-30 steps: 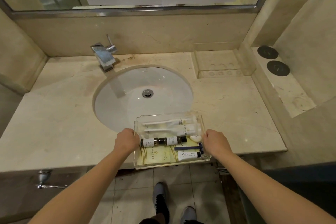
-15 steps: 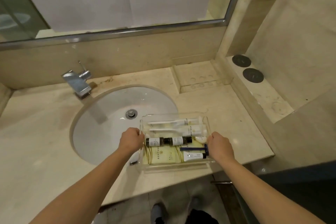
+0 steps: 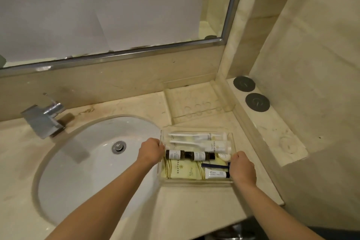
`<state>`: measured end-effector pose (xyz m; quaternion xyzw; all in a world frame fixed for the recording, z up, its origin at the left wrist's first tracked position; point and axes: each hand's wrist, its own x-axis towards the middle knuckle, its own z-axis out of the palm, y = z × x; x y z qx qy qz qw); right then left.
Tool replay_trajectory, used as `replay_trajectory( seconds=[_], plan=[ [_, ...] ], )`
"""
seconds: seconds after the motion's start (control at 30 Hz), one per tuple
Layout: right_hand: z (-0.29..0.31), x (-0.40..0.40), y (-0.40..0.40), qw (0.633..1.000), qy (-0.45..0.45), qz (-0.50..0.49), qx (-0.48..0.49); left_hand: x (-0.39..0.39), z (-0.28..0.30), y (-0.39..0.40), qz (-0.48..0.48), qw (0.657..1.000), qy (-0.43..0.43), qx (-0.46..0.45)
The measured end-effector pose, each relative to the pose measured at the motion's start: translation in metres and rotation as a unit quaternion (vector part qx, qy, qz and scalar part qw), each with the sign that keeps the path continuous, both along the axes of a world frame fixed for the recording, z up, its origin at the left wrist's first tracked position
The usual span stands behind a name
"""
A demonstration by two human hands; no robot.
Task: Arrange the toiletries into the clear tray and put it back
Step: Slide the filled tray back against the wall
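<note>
No readable text. Labels on the two dark bottles, the white tubes and the yellow sachets in the clear tray carry print, too small and blurred to make out.

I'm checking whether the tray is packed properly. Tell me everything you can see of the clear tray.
The clear tray is a shallow rectangular box of see-through plastic with low walls and no lid. It sits level by the sink, its left end over the basin. The left hand grips its left wall, the right hand its right. Inside lie two white toothbrushes, two dark bottles, yellow packets, a razor and a small tube.
</note>
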<state>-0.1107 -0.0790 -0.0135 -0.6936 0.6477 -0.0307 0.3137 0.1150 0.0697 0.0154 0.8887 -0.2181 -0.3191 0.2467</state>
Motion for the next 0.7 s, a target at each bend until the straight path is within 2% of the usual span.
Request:
replay_trajectory(
  seconds=[0.27,0.7],
  plan=[
    [-0.008,0.005,-0.051,1.000,-0.005,-0.028,-0.003,0.004,-0.010,-0.055,0.012,1.000,0.026,0.005],
    [-0.007,0.015,-0.062,0.999,-0.015,0.000,-0.049,0.009,-0.022,-0.058,0.035,0.999,0.034,-0.006]
  ],
)
